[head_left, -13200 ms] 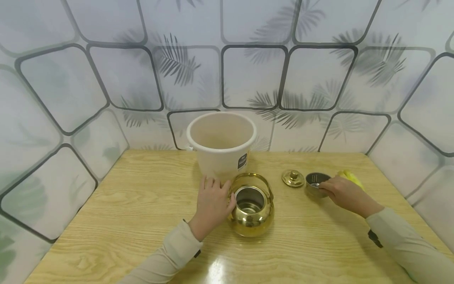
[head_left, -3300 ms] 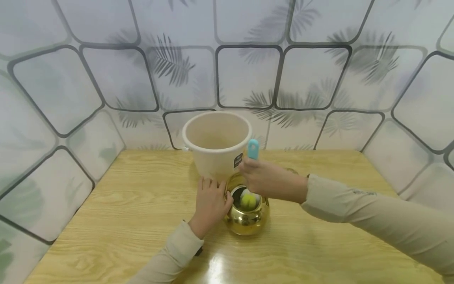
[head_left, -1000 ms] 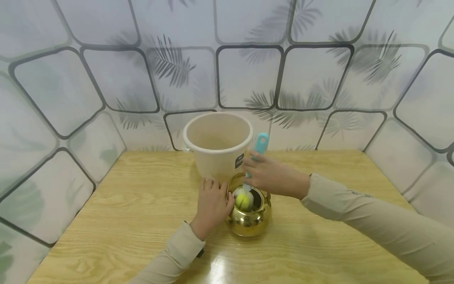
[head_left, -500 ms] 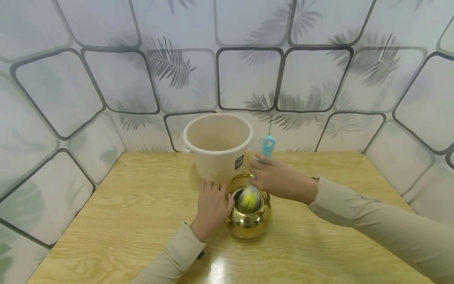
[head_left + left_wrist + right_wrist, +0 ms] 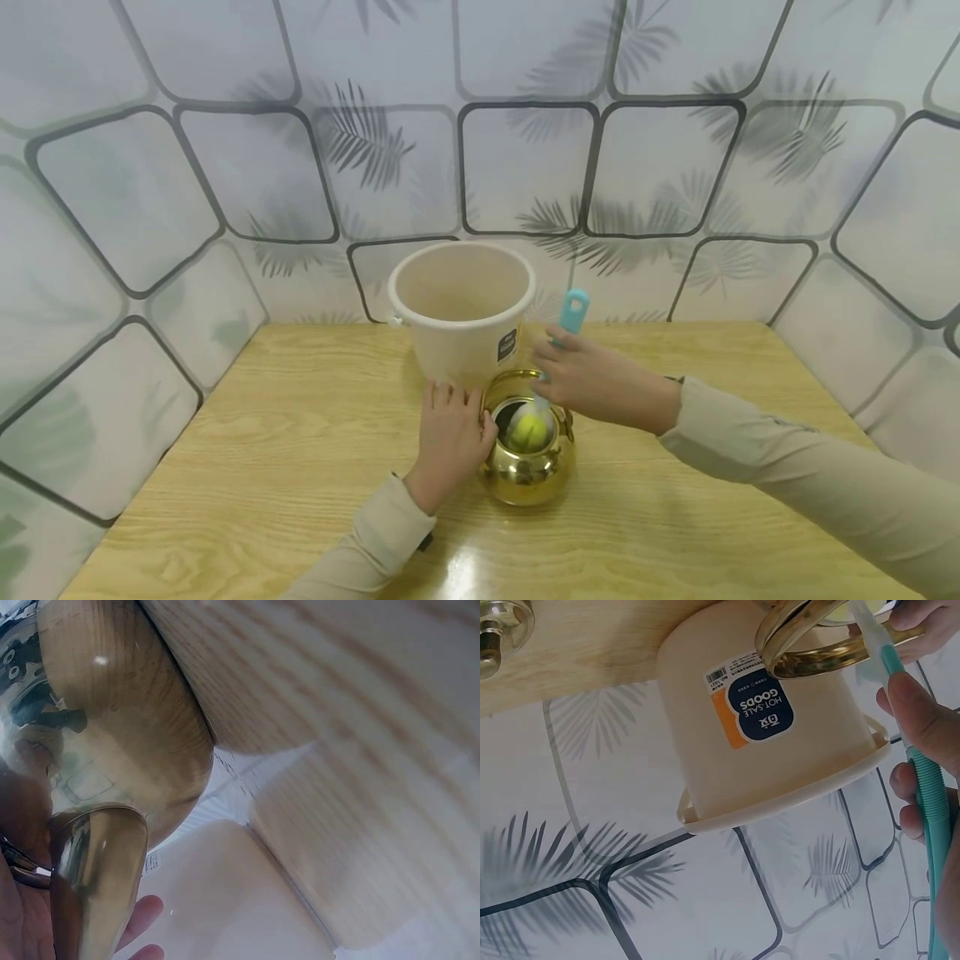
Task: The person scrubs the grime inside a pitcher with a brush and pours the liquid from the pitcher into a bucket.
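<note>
I count one gold kettle, one brush, one white bucket, one gold lid and two hands of mine. The kettle sits upright on one wooden table, with its one handle standing up over its round mouth. The bucket is just behind the kettle and has one sticker on its side. The lid lies on the table, apart from the kettle.

My left hand is on the left side of the kettle, with its back facing up. Its fingers bend round the spout, and the thumb rests against the kettle. My right hand is in the air above the kettle's right side, and that arm comes in from the right. Its fingers are wrapped round the brush's blue stick. The brush leans, and its yellow and white head is down in the kettle's mouth. I can't tell if it touches the inside.
</note>
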Motion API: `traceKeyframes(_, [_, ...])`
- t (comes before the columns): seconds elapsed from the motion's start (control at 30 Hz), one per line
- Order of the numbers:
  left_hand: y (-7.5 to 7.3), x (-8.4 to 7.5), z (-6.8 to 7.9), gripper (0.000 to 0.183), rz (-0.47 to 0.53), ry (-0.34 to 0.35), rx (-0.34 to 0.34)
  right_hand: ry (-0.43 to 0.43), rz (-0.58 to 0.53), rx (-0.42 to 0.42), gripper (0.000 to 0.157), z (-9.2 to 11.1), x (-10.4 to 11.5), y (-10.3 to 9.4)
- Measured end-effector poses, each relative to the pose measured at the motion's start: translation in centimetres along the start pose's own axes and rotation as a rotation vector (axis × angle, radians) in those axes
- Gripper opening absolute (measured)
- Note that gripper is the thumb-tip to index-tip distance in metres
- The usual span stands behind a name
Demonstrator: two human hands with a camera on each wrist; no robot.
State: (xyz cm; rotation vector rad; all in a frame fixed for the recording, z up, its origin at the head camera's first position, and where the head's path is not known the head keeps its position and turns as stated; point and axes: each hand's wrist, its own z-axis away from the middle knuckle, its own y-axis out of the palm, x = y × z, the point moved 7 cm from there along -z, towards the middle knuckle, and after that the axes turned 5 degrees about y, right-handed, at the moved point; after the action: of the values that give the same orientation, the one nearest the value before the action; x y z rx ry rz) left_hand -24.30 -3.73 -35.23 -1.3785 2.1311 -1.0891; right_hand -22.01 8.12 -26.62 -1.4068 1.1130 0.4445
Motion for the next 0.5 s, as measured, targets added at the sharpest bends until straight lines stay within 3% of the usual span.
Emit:
traceKeyframes(0.33, [0.1, 0.2, 0.5, 0.021, 0.018, 0.012, -0.016, -0.005, -0.035, 0.016, 0.025, 0.1, 0.6, -1.2])
traceKeyframes(0.5, [0.2, 0.2, 0.6, 0.022, 0.017, 0.006, 0.008, -0.010, -0.059, 0.000, 0.025, -0.1, 0.9, -1.5])
